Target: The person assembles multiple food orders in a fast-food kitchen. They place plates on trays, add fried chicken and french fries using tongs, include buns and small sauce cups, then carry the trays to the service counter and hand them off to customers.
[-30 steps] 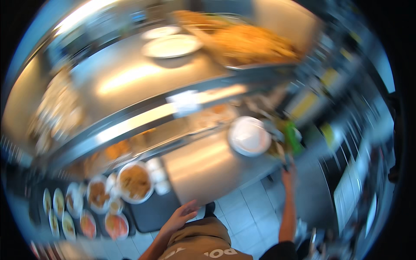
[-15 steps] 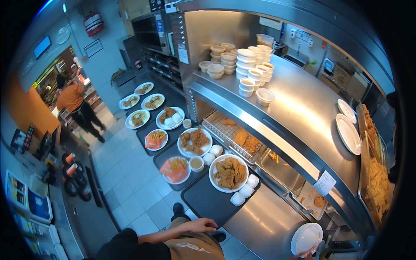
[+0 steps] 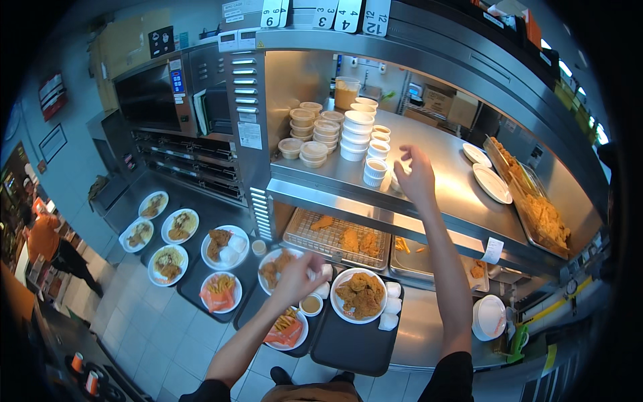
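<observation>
My right hand (image 3: 416, 175) is raised over the heated steel shelf, its fingers spread and bent. Under it sits a small lidded cup (image 3: 395, 182), mostly hidden; beside it rises a stack of white portion cups (image 3: 376, 164). My left hand (image 3: 298, 280) hovers over the trays with loosely curled fingers and nothing visible in them. It partly covers a plate of fried chicken (image 3: 271, 264) and is close to white wrapped pieces (image 3: 323, 290) and a cup of gravy (image 3: 311, 305). A bowl of fried chicken (image 3: 362, 295) stands on the nearest dark tray (image 3: 355, 345), with white wrapped pieces (image 3: 390, 306) alongside.
Several filled plates (image 3: 181, 226) stand at the left. A wire rack of chicken (image 3: 335, 234) lies below the shelf. Further right are white plates (image 3: 492, 183), a long tray of fried chicken (image 3: 536, 214) and stacked white bowls (image 3: 489, 316). A person (image 3: 50, 241) stands at far left.
My right hand has gone from the stacked white bowls at lower right up to the portion cups on the shelf. My left hand has risen from before my body to over the trays. The view has turned.
</observation>
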Action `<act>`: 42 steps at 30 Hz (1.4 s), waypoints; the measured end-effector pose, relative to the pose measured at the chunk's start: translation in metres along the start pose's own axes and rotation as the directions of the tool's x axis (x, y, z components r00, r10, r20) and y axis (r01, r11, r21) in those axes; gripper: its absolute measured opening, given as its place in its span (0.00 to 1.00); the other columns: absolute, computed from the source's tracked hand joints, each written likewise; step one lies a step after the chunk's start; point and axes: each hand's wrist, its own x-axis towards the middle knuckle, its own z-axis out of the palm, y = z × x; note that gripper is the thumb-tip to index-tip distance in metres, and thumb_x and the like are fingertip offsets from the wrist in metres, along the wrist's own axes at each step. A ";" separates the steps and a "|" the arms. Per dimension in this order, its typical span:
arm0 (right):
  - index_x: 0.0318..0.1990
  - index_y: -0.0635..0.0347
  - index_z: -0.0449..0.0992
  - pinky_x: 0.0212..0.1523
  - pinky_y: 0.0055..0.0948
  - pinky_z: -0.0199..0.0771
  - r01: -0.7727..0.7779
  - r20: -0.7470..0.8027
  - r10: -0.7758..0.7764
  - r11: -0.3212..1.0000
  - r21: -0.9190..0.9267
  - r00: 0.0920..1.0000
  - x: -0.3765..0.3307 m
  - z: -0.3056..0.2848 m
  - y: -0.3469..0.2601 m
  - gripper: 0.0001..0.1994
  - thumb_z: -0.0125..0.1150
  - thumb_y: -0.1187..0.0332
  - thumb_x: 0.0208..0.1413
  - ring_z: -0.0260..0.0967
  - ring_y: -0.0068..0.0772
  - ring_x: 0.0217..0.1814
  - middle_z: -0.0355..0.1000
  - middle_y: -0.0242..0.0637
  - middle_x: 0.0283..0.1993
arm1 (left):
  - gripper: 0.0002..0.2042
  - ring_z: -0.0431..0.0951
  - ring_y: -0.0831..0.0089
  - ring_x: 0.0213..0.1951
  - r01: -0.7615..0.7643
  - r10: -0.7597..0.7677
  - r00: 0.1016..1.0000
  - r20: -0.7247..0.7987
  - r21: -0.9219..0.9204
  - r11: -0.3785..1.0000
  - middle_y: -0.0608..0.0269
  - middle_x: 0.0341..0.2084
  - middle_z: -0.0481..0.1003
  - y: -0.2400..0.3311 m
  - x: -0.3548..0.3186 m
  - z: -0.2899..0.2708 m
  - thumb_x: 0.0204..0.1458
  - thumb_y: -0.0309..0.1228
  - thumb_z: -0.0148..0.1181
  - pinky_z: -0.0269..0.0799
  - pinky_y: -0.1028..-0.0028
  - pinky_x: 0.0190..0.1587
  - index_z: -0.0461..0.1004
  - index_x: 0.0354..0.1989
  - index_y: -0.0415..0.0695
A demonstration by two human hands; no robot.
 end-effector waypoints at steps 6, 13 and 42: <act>0.48 0.65 0.76 0.47 0.36 0.74 -0.328 0.289 0.374 0.924 -0.195 0.881 0.069 0.036 0.045 0.23 0.65 0.57 0.49 0.76 0.43 0.44 0.77 0.48 0.41 | 0.34 0.75 0.59 0.47 -0.203 0.228 0.948 -0.221 0.131 0.970 0.53 0.39 0.76 0.049 0.181 -0.003 0.41 0.41 0.73 0.72 0.62 0.48 0.66 0.55 0.39; 0.41 0.69 0.80 0.47 0.37 0.73 -0.394 0.461 0.408 0.910 -0.132 0.788 0.099 0.059 0.065 0.25 0.62 0.51 0.52 0.76 0.43 0.43 0.78 0.51 0.37 | 0.35 0.71 0.52 0.48 -0.045 0.100 0.983 -0.151 0.332 0.942 0.51 0.41 0.77 0.062 0.249 0.040 0.33 0.48 0.75 0.67 0.56 0.50 0.71 0.48 0.39; 0.47 0.73 0.72 0.43 0.38 0.76 -0.204 0.540 0.377 0.913 -0.354 0.753 0.167 0.079 0.070 0.42 0.70 0.44 0.29 0.77 0.42 0.45 0.77 0.52 0.44 | 0.30 0.78 0.72 0.43 0.074 -0.063 0.996 -0.060 0.186 0.980 0.58 0.38 0.78 0.061 0.130 -0.126 0.33 0.37 0.77 0.71 0.72 0.47 0.74 0.47 0.38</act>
